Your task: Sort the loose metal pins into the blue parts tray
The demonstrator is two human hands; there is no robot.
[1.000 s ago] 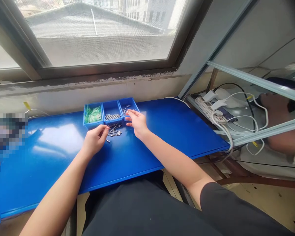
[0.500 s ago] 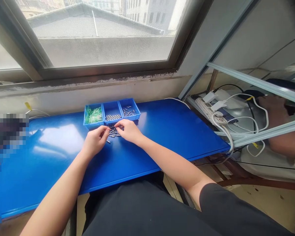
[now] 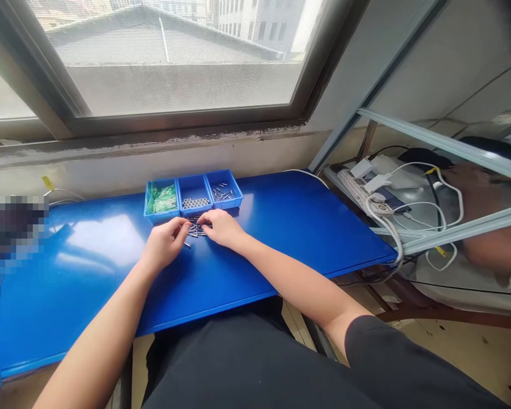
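Three small blue bins stand in a row at the back of the blue table [image 3: 281, 227]. The left bin [image 3: 160, 200] holds green parts, the middle bin [image 3: 195, 196] short metal sleeves, the right bin [image 3: 223, 192] thin metal pins. A loose pile of metal pins [image 3: 195, 228] lies in front of the bins. My left hand [image 3: 164, 245] rests left of the pile, fingers curled in a pinch on a pin. My right hand [image 3: 222, 226] lies on the right side of the pile, fingertips closed on the pins.
A window with a dark frame fills the wall behind the table. To the right stands a metal rack with a power strip [image 3: 357, 184], white chargers and cables [image 3: 409, 216]. Another person's arm [image 3: 485, 244] shows behind the rack. A blurred patch covers the far left.
My right hand came back from the right bin down to the loose pile and settled there. My left hand stayed almost still.
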